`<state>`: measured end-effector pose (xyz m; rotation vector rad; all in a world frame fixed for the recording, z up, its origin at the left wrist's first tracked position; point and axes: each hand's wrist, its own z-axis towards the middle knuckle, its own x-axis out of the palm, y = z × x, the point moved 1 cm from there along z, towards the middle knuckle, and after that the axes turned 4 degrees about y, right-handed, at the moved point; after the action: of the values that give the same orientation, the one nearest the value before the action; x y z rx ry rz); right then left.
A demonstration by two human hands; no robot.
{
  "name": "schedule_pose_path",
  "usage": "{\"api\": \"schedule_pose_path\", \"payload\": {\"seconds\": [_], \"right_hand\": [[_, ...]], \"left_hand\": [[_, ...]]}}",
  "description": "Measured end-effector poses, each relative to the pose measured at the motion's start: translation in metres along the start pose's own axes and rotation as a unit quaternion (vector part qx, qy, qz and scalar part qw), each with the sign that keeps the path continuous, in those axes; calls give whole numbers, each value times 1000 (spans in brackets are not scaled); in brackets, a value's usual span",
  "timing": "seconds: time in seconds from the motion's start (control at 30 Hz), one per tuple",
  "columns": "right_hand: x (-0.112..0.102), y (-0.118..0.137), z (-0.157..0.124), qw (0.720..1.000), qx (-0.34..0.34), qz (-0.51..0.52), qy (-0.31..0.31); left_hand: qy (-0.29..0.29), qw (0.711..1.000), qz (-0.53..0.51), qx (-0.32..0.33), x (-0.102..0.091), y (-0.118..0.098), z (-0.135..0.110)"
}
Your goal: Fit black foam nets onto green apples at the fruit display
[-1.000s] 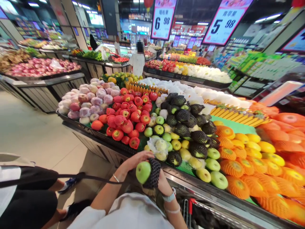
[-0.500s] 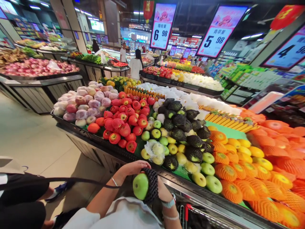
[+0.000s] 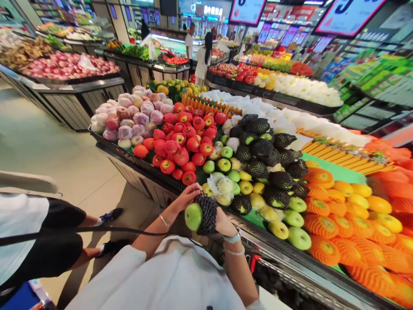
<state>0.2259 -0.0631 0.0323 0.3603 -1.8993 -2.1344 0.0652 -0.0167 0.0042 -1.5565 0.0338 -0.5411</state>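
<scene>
A green apple (image 3: pixel 193 217) pokes halfway out of a black foam net sleeve (image 3: pixel 207 214) in front of my body. My right hand (image 3: pixel 223 222) is wrapped round the sleeve from the right side. At the sleeve's upper edge, the fingers of my left hand (image 3: pixel 193 192) are bent and pinch the netting; their tips are partly hidden. Just beyond my hands lie loose green apples (image 3: pixel 300 238), several dark fruits in black nets (image 3: pixel 241 205) and a plastic-wrapped pale fruit (image 3: pixel 223 188).
The fruit stand (image 3: pixel 290 257) runs along my front, with red apples (image 3: pixel 174 148) to the left and orange-netted fruit (image 3: pixel 324 249) to the right. A shopping cart (image 3: pixel 254 261) stands at my right side. Another person in black shorts (image 3: pixel 61 249) is close on my left.
The view has tilted down and shifted left, so the stand and my hands appear in new places. Both hands still hold the netted apple; more of the person on the left shows.
</scene>
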Motion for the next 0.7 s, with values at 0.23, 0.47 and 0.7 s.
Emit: {"api": "schedule_pose_path", "payload": {"seconds": [0.23, 0.47, 0.7], "right_hand": [[-10, 3, 5, 999, -2, 46, 5], [-16, 13, 2, 994, -53, -46, 88], [-17, 11, 7, 990, -65, -67, 102]], "left_hand": [[-223, 927, 193, 231, -4, 0, -9], [132, 959, 216, 128, -5, -52, -2], [260, 887, 361, 121, -4, -73, 3]]}}
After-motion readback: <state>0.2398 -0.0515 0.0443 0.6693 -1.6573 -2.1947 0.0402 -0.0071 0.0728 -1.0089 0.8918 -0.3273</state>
